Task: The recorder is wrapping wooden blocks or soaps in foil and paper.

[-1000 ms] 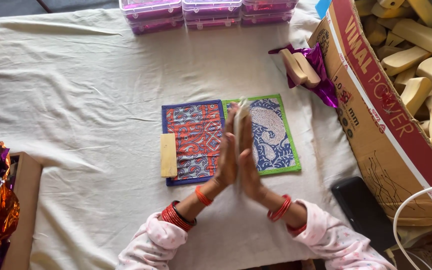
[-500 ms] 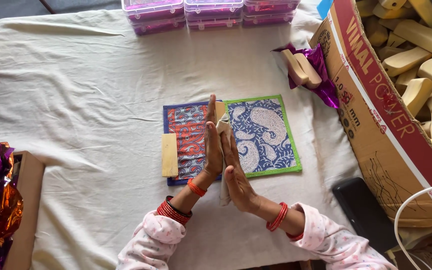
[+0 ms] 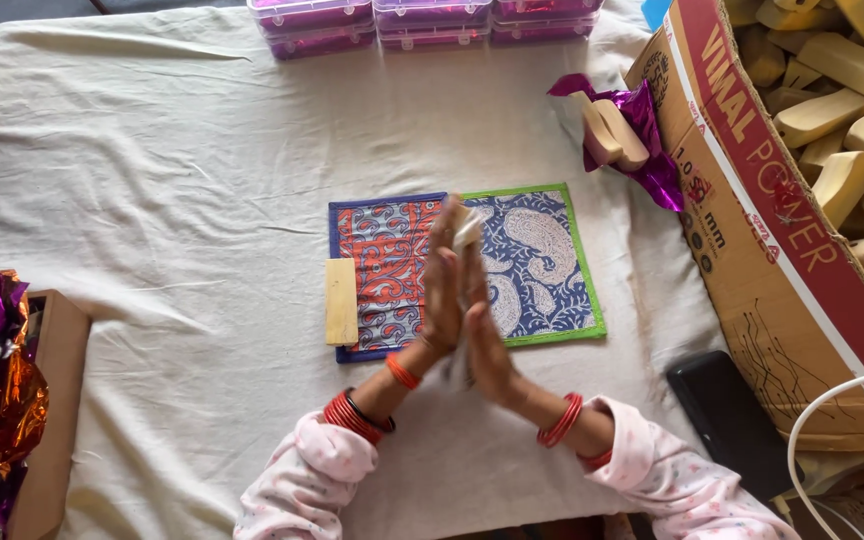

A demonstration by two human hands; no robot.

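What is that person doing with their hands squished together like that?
The person presses the left hand and right hand palm to palm, with a pale wooden piece and some clear wrapping pinched between them. They hover above two patterned cloth mats on a white sheet. A flat wooden block lies on the mats' left edge.

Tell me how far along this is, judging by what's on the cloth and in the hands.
Looks done: two pale wooden pieces lie on purple foil near the cardboard box.

In hand: the left hand and right hand press palm to palm around a pale piece with something thin and whitish, above the patterned mats.

Left: a flat wooden block lies untouched, and the box holds many bare wooden pieces.
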